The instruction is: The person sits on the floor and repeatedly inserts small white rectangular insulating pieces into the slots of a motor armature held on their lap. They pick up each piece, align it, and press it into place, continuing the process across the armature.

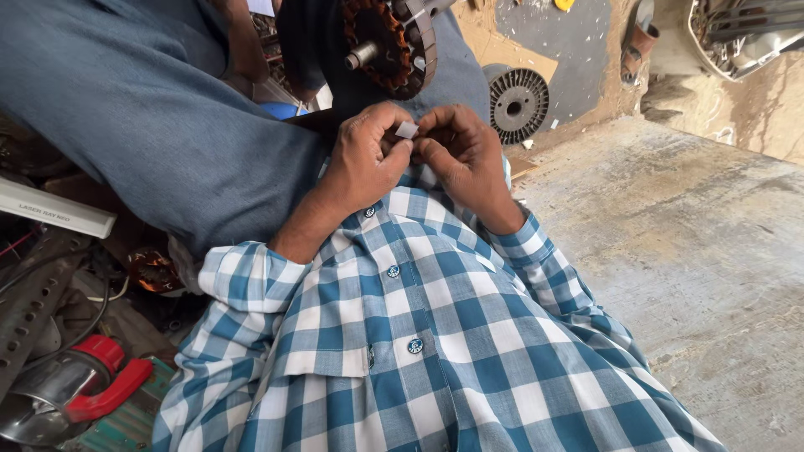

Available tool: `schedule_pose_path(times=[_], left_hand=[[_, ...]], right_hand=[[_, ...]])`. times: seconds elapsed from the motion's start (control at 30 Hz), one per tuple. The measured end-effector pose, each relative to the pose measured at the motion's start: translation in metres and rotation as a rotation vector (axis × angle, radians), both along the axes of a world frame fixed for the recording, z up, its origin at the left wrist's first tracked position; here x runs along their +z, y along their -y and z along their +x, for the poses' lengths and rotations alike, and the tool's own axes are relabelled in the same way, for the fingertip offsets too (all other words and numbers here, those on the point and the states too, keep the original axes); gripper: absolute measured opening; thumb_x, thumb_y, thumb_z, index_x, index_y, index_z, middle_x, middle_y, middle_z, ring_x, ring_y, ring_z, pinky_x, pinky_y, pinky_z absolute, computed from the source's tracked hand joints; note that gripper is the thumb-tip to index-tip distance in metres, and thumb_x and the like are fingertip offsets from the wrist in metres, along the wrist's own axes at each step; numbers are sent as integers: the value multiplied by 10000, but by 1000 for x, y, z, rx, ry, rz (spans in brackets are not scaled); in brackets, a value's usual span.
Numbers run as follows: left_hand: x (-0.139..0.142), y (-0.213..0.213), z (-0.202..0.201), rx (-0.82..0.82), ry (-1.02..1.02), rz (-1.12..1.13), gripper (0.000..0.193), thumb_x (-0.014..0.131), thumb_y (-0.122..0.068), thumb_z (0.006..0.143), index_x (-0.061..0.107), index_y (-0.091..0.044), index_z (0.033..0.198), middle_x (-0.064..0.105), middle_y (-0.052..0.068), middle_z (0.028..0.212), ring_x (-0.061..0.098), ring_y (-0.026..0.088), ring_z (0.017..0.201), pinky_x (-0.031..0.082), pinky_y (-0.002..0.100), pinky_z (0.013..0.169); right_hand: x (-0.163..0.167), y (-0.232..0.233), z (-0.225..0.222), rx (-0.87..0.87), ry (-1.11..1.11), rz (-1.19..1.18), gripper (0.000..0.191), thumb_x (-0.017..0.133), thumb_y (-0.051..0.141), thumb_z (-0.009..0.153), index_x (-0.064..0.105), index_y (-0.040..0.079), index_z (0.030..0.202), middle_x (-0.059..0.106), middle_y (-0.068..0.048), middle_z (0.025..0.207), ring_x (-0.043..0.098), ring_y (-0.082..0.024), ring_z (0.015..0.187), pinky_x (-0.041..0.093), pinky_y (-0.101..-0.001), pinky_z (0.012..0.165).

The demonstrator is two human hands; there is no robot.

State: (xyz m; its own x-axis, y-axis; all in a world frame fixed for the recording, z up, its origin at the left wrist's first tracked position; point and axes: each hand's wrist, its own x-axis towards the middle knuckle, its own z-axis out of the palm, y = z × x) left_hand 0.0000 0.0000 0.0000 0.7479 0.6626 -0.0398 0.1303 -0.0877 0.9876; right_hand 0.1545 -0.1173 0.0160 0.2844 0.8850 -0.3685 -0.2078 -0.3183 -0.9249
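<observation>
My left hand [367,159] and my right hand [462,155] meet in front of my chest, fingertips pinched together on a small pale slip of paper-like material [407,129]. Both hands grip it between thumb and fingers. Just beyond them a motor stator with copper windings and a steel shaft [387,40] rests on my lap, on the blue-grey trousers [142,117]. My blue and white checked shirt [419,335] fills the lower part of the view.
A round laminated steel core [517,104] lies on the ground ahead. Bare concrete floor [695,251] spreads to the right. On the left sit a red-handled metal vessel [84,385], a perforated metal strip [33,310] and a white bar [54,213].
</observation>
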Motion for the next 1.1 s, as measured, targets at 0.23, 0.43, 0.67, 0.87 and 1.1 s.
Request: schedule_pose_path(times=[0.23, 0.43, 0.67, 0.87, 1.1], left_hand=[[5, -2, -1, -69, -103, -143, 100, 600, 14, 1030, 698, 8, 1046, 702, 103, 968, 771, 146, 815, 675, 246, 681], [4, -2, -5, 78, 131, -53, 112, 698, -10, 1038, 752, -8, 1137, 759, 96, 1045, 767, 165, 966, 654, 268, 848], [7, -1, -4, 139, 105, -398, 66, 723, -31, 1007, 724, -28, 1072, 729, 48, 970, 733, 96, 857, 640, 226, 716], [21, -5, -4, 113, 87, 106, 85, 742, -2, 984, 660, -21, 997, 686, 85, 926, 720, 140, 838, 626, 266, 722], [67, -12, -9, 145, 129, 444, 139, 760, 29, 950, 648, -20, 1015, 668, 111, 942, 680, 263, 854, 560, 344, 711]], right_hand=[[4, 3, -5, -71, 16, 20, 187, 688, -28, 1018, 617, -33, 1191, 715, -97, 1065, 701, -105, 929, 610, -240, 835], [-1, -2, -3, -88, -11, 111, 182, 708, -7, 1022, 660, -21, 1197, 735, -87, 1067, 721, -114, 949, 632, -261, 877], [2, -12, -5, -47, 62, 84, 83, 749, 46, 993, 723, 2, 1058, 739, -48, 943, 687, -79, 803, 583, -212, 715], [11, -11, -4, -10, 329, 138, 45, 754, 23, 977, 732, 5, 1012, 690, -38, 913, 634, -69, 772, 528, -217, 677], [7, -13, 4, -30, 681, 132, 47, 702, 11, 955, 725, 32, 920, 678, -4, 796, 631, -52, 671, 489, -192, 541]])
